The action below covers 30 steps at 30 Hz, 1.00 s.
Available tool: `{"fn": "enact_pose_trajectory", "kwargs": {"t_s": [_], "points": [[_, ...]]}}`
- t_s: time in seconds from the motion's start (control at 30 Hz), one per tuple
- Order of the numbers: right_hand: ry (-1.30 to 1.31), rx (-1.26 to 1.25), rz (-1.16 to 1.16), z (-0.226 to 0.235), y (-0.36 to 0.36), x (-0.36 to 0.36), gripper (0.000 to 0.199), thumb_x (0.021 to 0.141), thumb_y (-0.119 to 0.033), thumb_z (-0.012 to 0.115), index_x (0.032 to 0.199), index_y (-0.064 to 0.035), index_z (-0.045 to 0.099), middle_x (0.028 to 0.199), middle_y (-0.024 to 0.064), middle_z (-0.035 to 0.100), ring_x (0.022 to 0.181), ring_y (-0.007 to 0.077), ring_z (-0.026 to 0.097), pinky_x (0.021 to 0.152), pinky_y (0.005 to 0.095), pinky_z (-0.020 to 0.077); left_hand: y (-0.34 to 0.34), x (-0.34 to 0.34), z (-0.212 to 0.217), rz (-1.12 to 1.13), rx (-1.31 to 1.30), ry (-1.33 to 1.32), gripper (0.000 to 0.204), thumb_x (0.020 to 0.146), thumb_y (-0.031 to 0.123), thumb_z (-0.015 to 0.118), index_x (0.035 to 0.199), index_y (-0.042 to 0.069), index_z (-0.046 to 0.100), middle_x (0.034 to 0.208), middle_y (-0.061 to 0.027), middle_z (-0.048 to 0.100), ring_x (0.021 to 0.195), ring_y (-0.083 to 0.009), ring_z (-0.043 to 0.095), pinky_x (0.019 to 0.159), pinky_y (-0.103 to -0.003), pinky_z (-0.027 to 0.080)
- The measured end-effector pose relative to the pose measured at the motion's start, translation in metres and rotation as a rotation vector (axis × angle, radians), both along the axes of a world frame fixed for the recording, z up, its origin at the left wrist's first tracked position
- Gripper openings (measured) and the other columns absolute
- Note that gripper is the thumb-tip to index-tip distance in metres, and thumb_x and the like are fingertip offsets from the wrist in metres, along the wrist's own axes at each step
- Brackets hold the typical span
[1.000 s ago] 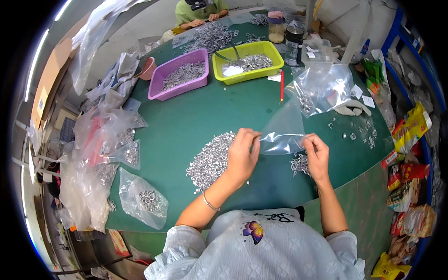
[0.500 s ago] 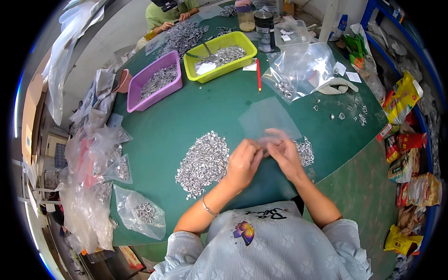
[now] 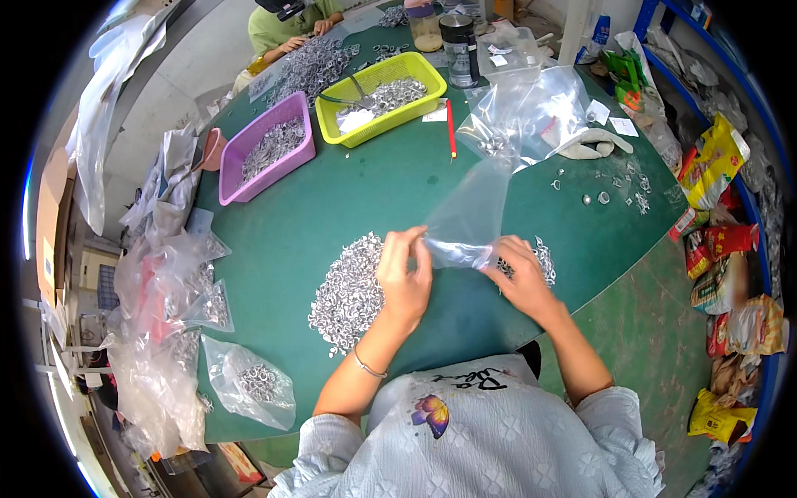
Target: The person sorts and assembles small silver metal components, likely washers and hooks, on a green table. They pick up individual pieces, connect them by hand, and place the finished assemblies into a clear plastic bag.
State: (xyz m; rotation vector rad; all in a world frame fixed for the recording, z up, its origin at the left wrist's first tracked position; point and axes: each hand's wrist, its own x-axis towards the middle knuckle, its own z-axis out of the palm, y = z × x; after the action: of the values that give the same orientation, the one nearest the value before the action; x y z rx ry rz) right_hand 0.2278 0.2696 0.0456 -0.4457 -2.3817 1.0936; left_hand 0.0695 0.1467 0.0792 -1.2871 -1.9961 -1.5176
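A clear plastic bag (image 3: 471, 207) is stretched between my two hands, its mouth spread toward me and its far end pointing away. My left hand (image 3: 404, 278) pinches the left edge of the mouth. The right edge is gripped by my right hand (image 3: 521, 270). Beside my left hand lies a large heap of small silver metal rings (image 3: 344, 295) on the green table (image 3: 274, 249). A smaller pile of silver pieces (image 3: 544, 259) sits by my right hand, partly hidden behind it.
Purple basket (image 3: 305, 149) and yellow-green basket (image 3: 378, 131), both holding metal pieces, stand farther back. Right of them are a red pen (image 3: 451, 129), a lidded dark cup (image 3: 459, 54), a large clear bag (image 3: 540, 104) and a glove (image 3: 594, 145). A bag of rings (image 3: 278, 394) lies near left. Across the table works another person (image 3: 290, 29).
My hands have moved apart, drawing the mouth of the plastic bag open between them. The bag, flatter before, now stands spread with its far end raised.
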Motion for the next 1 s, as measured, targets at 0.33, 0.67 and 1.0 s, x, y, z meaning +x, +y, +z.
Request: {"fn": "enact_pose_trajectory", "kwargs": {"t_s": [0.33, 0.67, 1.0], "points": [[-0.257, 0.422, -0.129, -0.033, 0.008, 0.045, 0.082, 0.066, -0.036, 0.081, 0.134, -0.0055, 0.048, 0.142, 0.0164, 0.040, 0.136, 0.0386, 0.031, 0.110, 0.0515, 0.0258, 0.009, 0.002, -0.014, -0.033, 0.005, 0.003, 0.024, 0.073, -0.017, 0.065, 0.093, -0.002, 0.064, 0.065, -0.0068, 0.049, 0.055, -0.0137, 0.048, 0.051, -0.026, 0.042], [-0.141, 0.458, -0.078, -0.035, 0.019, 0.024, 0.034, 0.078, -0.025, 0.074, 0.101, -0.0042, 0.060, 0.099, 0.0105, 0.052, 0.092, 0.0287, 0.052, 0.080, 0.0427, 0.0442, 0.019, 0.003, -0.013, -0.053, -0.041, -0.048, 0.024, 0.075, -0.013, 0.065, 0.096, -0.002, 0.064, 0.068, -0.0092, 0.050, 0.053, -0.0167, 0.051, 0.050, -0.030, 0.045], [-0.066, 0.481, -0.106, -0.045, 0.038, 0.009, 0.019, 0.081, -0.019, 0.072, 0.087, -0.0035, 0.064, 0.078, 0.0089, 0.056, 0.068, 0.0280, 0.060, 0.058, 0.0377, 0.0486, 0.030, 0.006, -0.007, -0.079, -0.167, -0.152, 0.016, 0.080, -0.004, 0.066, 0.095, 0.001, 0.064, 0.070, -0.0101, 0.052, 0.053, -0.0222, 0.053, 0.051, -0.033, 0.045]]}}
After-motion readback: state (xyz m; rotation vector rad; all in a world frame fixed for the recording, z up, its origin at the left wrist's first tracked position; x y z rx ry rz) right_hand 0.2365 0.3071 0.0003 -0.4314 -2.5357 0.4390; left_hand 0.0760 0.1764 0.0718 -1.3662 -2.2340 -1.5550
